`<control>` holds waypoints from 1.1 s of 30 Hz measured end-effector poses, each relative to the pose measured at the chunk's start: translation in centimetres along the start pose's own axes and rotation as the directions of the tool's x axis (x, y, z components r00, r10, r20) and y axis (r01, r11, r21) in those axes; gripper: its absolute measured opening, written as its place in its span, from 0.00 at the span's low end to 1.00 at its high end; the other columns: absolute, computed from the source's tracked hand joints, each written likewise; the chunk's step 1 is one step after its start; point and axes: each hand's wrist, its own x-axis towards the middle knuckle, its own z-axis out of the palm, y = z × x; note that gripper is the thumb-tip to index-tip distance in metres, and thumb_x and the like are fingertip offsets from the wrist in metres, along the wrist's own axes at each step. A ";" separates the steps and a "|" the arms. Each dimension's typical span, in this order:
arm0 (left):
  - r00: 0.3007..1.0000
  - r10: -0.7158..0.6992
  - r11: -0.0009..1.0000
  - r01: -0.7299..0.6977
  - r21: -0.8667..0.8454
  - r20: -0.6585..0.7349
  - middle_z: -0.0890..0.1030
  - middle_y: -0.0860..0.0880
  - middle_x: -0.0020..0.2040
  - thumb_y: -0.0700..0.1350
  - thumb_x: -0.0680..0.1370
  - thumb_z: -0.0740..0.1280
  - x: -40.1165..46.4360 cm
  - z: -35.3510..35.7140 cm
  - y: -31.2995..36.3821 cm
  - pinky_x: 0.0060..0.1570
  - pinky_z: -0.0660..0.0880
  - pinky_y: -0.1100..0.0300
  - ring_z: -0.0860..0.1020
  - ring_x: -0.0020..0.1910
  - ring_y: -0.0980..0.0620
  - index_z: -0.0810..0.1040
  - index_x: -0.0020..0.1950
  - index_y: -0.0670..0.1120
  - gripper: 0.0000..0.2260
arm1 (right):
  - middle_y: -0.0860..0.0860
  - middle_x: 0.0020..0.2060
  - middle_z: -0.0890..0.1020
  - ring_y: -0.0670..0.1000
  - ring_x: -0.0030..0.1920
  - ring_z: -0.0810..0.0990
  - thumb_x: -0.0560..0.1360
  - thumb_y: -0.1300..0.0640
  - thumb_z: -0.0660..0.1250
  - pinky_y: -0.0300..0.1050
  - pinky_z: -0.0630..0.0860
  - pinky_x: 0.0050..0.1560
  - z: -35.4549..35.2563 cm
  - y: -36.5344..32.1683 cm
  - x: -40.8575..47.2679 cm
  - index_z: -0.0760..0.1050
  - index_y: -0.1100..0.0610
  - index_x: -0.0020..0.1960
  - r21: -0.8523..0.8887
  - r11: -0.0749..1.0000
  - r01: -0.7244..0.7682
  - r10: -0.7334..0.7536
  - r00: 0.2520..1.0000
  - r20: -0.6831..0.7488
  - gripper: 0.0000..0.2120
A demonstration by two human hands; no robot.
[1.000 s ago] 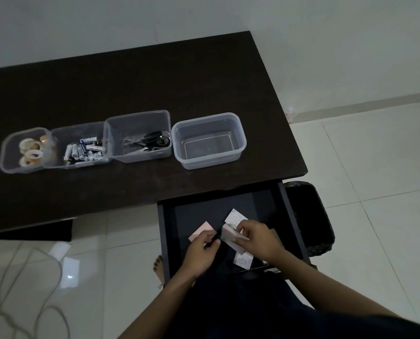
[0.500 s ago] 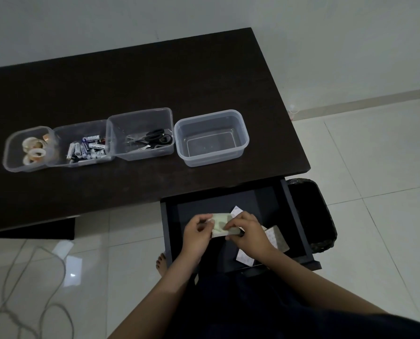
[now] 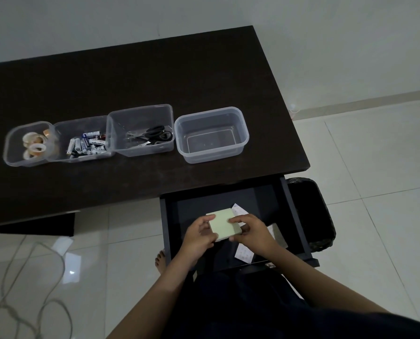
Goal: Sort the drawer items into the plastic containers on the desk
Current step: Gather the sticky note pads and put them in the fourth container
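- Nearest us, our left hand and right hand share one pale green pad of sticky notes, held above the open drawer. The left pinches its left edge; the right curls over its right edge. Both grip narrowly, fingers closed onto the pad.
- Risk: the pad looks stacked on other paper beneath it. In our judgement a loosened pinch could let the lower sheets slide out and drop back.
- Loose paper slips lie on the drawer floor, right of and under the hands; these remain unsorted.
- Risk: the far lift crosses the desk edge, where a corner could catch.
- Farther off, the right-most empty container appears the likely destination. To its left sit scissors, batteries and tape rolls, each in its own tub.
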 end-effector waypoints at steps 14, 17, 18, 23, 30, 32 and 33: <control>1.000 -0.017 0.999 0.017 0.034 -0.003 0.76 0.49 0.55 0.28 0.73 0.64 -0.8 -0.6 -1.5 0.37 0.74 0.64 0.75 0.46 0.60 0.72 0.65 0.48 0.24 | 0.50 0.59 0.74 0.56 0.63 0.69 0.68 0.60 0.70 0.49 0.71 0.61 -6.4 4.7 0.5 0.75 0.51 0.60 -0.729 0.683 -0.038 0.158 0.983 0.098 0.21; 1.000 -0.021 0.999 0.021 0.031 0.003 0.77 0.49 0.56 0.28 0.73 0.64 -0.8 -0.6 -1.7 0.35 0.73 0.64 0.76 0.47 0.59 0.72 0.65 0.48 0.24 | 0.49 0.57 0.75 0.53 0.60 0.72 0.69 0.59 0.69 0.46 0.71 0.57 -6.4 4.0 0.7 0.76 0.51 0.57 -0.758 0.653 0.002 0.107 0.990 0.095 0.17; 1.000 -0.024 0.999 0.023 0.030 0.008 0.77 0.48 0.56 0.27 0.73 0.64 -0.8 -0.5 -1.8 0.34 0.73 0.65 0.76 0.47 0.59 0.72 0.65 0.48 0.24 | 0.49 0.56 0.75 0.53 0.59 0.73 0.69 0.59 0.69 0.46 0.71 0.57 -6.4 3.7 0.9 0.76 0.51 0.57 -0.766 0.643 0.017 0.099 0.990 0.105 0.17; 0.999 -0.024 1.000 0.024 0.003 0.026 0.76 0.47 0.57 0.26 0.72 0.63 -0.6 0.0 -1.7 0.30 0.72 0.68 0.75 0.50 0.59 0.73 0.62 0.47 0.24 | 0.47 0.56 0.78 0.51 0.58 0.75 0.69 0.57 0.71 0.48 0.68 0.59 -7.0 1.8 1.5 0.75 0.48 0.60 -0.806 0.588 0.067 0.137 0.974 0.181 0.20; 0.999 -0.014 1.000 0.013 0.003 0.045 0.76 0.47 0.58 0.26 0.72 0.63 -0.4 0.6 -1.6 0.29 0.71 0.68 0.74 0.53 0.61 0.73 0.61 0.48 0.23 | 0.45 0.47 0.83 0.47 0.51 0.79 0.66 0.54 0.75 0.45 0.71 0.56 -7.7 0.8 1.3 0.81 0.50 0.48 -0.767 0.638 0.059 0.158 0.966 0.206 0.11; 0.999 -0.016 1.000 0.016 0.001 0.050 0.75 0.48 0.59 0.26 0.72 0.63 -0.4 0.6 -1.7 0.29 0.71 0.68 0.73 0.52 0.64 0.72 0.60 0.48 0.23 | 0.45 0.41 0.82 0.44 0.44 0.80 0.64 0.57 0.76 0.41 0.75 0.50 -8.0 0.4 1.2 0.82 0.52 0.45 -0.692 0.722 0.025 0.154 0.969 0.196 0.10; 0.998 -0.017 1.000 0.017 0.002 0.053 0.75 0.48 0.59 0.26 0.72 0.63 -0.4 0.6 -1.7 0.30 0.71 0.67 0.73 0.52 0.64 0.72 0.60 0.49 0.23 | 0.45 0.39 0.82 0.43 0.41 0.79 0.64 0.58 0.77 0.40 0.76 0.47 -8.0 0.1 1.3 0.82 0.53 0.44 -0.657 0.753 0.018 0.141 0.972 0.188 0.09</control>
